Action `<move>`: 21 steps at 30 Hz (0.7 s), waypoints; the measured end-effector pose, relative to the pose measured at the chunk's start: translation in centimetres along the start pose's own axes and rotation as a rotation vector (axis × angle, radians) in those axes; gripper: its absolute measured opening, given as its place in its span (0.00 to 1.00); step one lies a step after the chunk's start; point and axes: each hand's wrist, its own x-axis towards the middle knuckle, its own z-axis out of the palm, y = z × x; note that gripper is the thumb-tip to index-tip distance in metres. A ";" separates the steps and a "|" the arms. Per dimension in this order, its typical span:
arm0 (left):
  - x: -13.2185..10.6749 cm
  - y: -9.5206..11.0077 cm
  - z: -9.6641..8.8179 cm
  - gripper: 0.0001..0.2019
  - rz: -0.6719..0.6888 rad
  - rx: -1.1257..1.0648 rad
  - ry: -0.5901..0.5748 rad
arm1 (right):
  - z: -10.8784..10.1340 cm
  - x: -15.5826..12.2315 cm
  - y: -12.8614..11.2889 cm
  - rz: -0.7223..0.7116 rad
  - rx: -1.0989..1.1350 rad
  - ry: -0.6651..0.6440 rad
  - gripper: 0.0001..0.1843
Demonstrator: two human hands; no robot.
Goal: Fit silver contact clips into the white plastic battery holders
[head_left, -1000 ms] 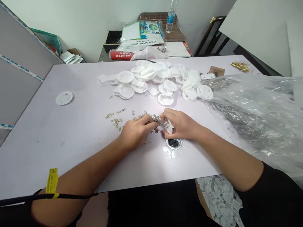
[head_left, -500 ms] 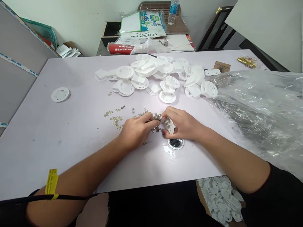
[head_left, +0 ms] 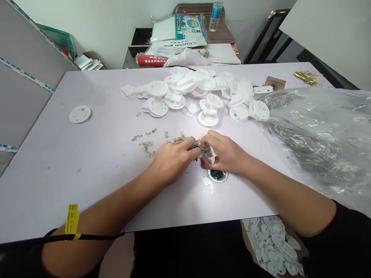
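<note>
My right hand [head_left: 227,152] grips a small white plastic part [head_left: 211,154] just above the pale table [head_left: 87,170]. My left hand [head_left: 172,160] has its fingers pinched together at the edge of that part, over a scatter of small metal clips [head_left: 147,146]; whether a clip sits between the fingertips is hidden. A round hole with a metal rim [head_left: 217,175] lies in the table right below my right hand. A heap of white round plastic discs [head_left: 197,92] lies farther back.
One white disc [head_left: 79,114] lies alone at the left. A large crumpled clear plastic bag [head_left: 321,135] covers the right side. A box of white discs [head_left: 274,245] stands below the table's front edge. Papers, packets and a water bottle [head_left: 216,13] lie behind the table.
Both hands stay together at the white part; my left fingers have closed in slightly toward it. The camera view shifted a little.
</note>
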 end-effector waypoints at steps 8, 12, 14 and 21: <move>0.9 0.3 0.0 0.11 0.024 -0.020 -0.074 | 0.6 -0.5 1.0 -0.030 0.055 0.098 0.16; 1.2 0.8 0.0 0.10 0.025 -0.025 -0.100 | 0.5 -1.0 1.2 -0.038 0.045 0.120 0.17; 1.3 1.0 0.1 0.10 0.020 -0.016 -0.096 | 0.5 -1.1 1.2 -0.035 0.041 0.133 0.17; 1.3 1.0 0.3 0.12 0.040 0.018 -0.068 | 0.5 -1.1 1.1 -0.014 0.048 0.127 0.16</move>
